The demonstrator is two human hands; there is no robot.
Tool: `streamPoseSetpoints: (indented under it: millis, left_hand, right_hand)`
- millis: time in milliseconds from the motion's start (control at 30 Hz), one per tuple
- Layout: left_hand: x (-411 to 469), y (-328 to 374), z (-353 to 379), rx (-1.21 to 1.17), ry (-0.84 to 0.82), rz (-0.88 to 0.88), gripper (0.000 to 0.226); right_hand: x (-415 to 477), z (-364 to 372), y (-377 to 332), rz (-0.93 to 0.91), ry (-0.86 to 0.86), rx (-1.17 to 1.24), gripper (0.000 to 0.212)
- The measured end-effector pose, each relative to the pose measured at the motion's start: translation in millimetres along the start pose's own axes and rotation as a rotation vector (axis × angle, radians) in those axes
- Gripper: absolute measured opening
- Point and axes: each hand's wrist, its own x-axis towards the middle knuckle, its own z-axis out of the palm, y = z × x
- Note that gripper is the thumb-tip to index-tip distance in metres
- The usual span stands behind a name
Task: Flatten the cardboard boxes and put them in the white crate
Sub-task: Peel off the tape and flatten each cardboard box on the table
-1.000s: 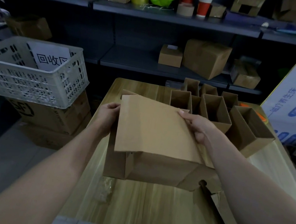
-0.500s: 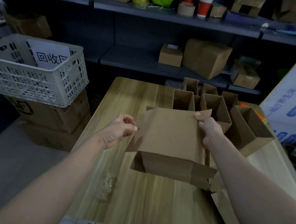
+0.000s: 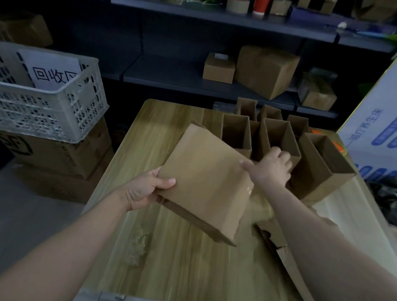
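A pale wooden table (image 3: pixel 175 263) stands in a dim storeroom, in front of dark metal shelves (image 3: pixel 202 81) stacked with brown cartons. Above the middle of the table, the left hand (image 3: pixel 146 190) pinches the near left corner of a flattened brown cardboard box (image 3: pixel 208 182), thumb on top and fingers underneath, holding it tilted with its near edge just off the tabletop. The right hand (image 3: pixel 271 167) is at the box's far right corner, thumb lying on the top face and fingers curled by the rim of one of the upright open brown cardboard boxes (image 3: pixel 279 139) clustered at the table's far right; whether those fingers grip anything I cannot tell. A crumpled wad of clear tape (image 3: pixel 138 247) lies on the table nearer the person, and a torn strip of cardboard (image 3: pixel 286 264) lies along the table's right edge. Off the table's left side, the white perforated plastic crate (image 3: pixel 31 104) sits on a large brown carton (image 3: pixel 57 155), with a white paper sign (image 3: pixel 52 71) inside it.
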Motion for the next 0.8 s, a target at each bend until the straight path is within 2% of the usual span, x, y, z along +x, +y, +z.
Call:
streamPoseSetpoints:
  millis: [67,133,233,300,467,567,633,700,800]
  left_hand:
    - [-3.8,5.3,2.2,0.117,-0.077,-0.023,0.029]
    - [-5.7,10.3,3.8,0.203,-0.129,-0.041,0.031]
    - [-7.1,19.3,5.2,0.306,-0.159,-0.035,0.032]
    - [-7.5,24.4,5.1,0.390,-0.162,-0.017,0.031]
    - [-6.2,31.9,8.8,0.521,-0.152,0.013,0.032]
    - [-3.5,34.1,9.5,0.539,-0.143,0.027,0.031]
    - [-1.0,35.0,10.1,0.574,-0.152,0.021,0.028]
    - [2.0,35.3,11.9,0.643,-0.184,0.015,0.023]
    - [3.0,37.8,20.1,0.776,-0.172,0.054,0.013]
  right_hand:
    - [-2.0,-1.3,-6.5,-0.221,-0.045,-0.081,0.096]
    - [-3.9,-3.1,-11.7,-0.373,-0.258,-0.054,0.097]
    - [-9.1,-12.9,-16.7,-0.354,-0.589,0.166,0.097]
    - [-10.1,-17.7,-17.3,-0.338,-0.648,0.254,0.096]
    - [-10.5,-16.4,-25.3,-0.515,-0.492,0.232,0.111]
    - [-8.9,-19.6,-30.6,-0.677,-0.319,0.052,0.108]
    - [-8.0,-21.9,-33.8,-0.808,-0.215,-0.172,0.093]
    - [-7.8,-21.6,-35.7,-0.874,-0.184,-0.372,0.067]
    - [-4.0,-19.4,-31.5,-0.823,-0.256,-0.418,0.039]
